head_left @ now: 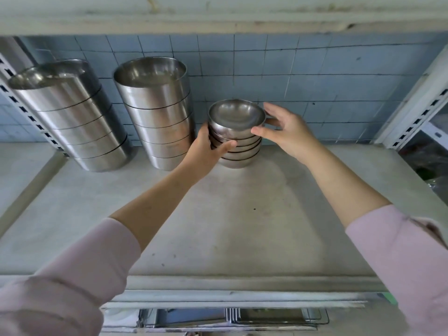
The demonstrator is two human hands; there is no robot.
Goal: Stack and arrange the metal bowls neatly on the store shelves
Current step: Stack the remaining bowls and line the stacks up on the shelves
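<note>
Small bowl stack [238, 151]: upright on shelf [242, 214].
Left hand [206, 149]: grips its left side.
Right hand [286, 132]: fingers spread beside top bowl [236, 115].

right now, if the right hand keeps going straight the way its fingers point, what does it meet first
The topmost small round steel bowl of the short stack: the right hand points left at its rim from close by, and its thumb may be touching it.
</note>
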